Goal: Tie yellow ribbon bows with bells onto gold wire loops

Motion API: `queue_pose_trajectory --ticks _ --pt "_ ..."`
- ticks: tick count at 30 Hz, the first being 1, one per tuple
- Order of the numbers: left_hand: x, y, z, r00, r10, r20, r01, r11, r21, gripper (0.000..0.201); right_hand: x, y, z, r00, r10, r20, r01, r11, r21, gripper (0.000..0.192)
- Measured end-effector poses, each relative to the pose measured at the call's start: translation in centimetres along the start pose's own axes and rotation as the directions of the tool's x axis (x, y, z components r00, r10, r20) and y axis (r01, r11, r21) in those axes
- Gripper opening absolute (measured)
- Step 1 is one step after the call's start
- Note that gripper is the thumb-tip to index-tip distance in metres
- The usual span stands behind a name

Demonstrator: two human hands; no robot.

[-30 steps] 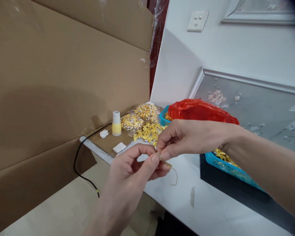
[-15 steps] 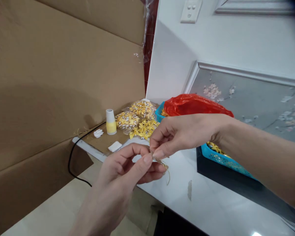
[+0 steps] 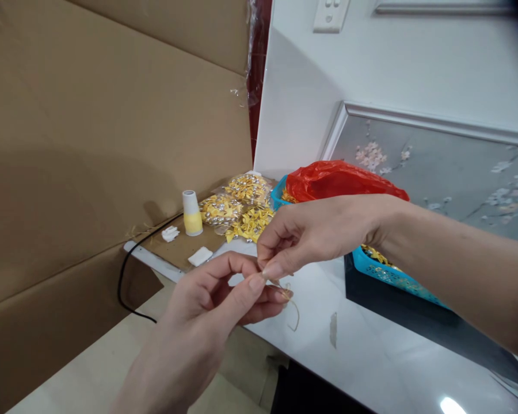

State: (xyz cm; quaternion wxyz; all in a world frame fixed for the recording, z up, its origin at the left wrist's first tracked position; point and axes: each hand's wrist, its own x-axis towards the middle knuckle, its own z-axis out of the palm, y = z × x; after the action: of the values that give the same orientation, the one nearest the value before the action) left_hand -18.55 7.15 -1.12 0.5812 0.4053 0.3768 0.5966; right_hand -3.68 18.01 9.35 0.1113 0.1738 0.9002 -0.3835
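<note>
A thin yellowish string (image 3: 296, 315) hangs in a loose curve from between my two hands, above the white tabletop. My left hand (image 3: 218, 307) is closed, with thumb and forefinger pinching at the string's upper end. From the right, my right hand (image 3: 304, 236) pinches at the same spot, its thumb and finger touching the left fingertips. Whatever small piece lies right at the pinch is mostly hidden by the fingers. Behind the hands lies a loose pile of yellow ribbon bows (image 3: 252, 223) with silvery beads.
Clear bags of bows (image 3: 220, 210) and a yellow thread cone (image 3: 192, 214) stand at the table's back left, near white folded pieces (image 3: 201, 256). A blue basket (image 3: 397, 280) with a red plastic bag (image 3: 341, 181) sits at right. Cardboard (image 3: 112, 132) walls the left; a black cable (image 3: 123, 276) hangs there.
The view has shifted slightly. Both hands keep their pinch close together, and the string's free end has swung a little lower.
</note>
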Motion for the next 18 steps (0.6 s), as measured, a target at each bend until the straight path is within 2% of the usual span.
queue_pose_trajectory --ticks 10,18 --pt "-0.46 -0.05 -0.32 0.999 0.023 0.041 -0.023 1.0 0.018 0.017 0.15 0.63 0.48 1.0 -0.007 -0.017 0.008 0.998 0.064 0.018" --pt "-0.47 0.04 -0.09 0.996 -0.027 0.083 0.025 0.999 0.026 0.017 0.19 0.68 0.55 1.0 0.005 0.022 -0.006 0.999 0.04 0.018"
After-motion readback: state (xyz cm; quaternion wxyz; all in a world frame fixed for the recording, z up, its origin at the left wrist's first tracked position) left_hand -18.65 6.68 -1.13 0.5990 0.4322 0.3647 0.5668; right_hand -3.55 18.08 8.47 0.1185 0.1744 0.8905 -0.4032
